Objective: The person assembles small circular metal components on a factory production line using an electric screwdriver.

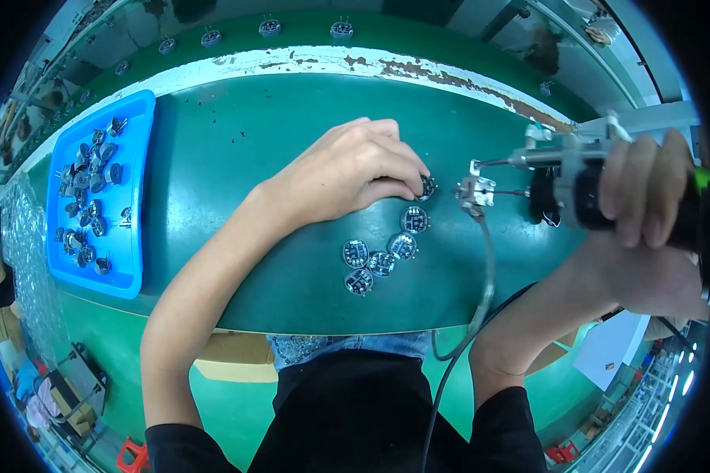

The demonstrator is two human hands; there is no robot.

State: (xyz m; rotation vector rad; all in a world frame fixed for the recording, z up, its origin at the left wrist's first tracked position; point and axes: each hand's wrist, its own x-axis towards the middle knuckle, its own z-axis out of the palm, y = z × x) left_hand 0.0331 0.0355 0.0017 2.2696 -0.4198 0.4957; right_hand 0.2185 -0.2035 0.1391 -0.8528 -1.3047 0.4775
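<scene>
My left hand [363,169] is closed over the green bench, its thumb and fingertips pinching a small round circuit-board part [426,188] with metal pins. The fingers hide much of this part. Just below it, several similar round parts [381,263] lie face up with their components showing. My right hand [643,189], slightly blurred, is wrapped round a black power screwdriver [588,193] held sideways above the bench. Its metal nose [476,191] points left toward the pinched part, with a gap between them. A translucent hose [487,276] hangs from the nose.
A blue tray [143,189] at the left holds many loose round parts with pins. Beyond the bench's chipped white edge [308,59], more such parts [341,30] stand spaced along a green strip. A dark cable [442,386] runs down past my lap.
</scene>
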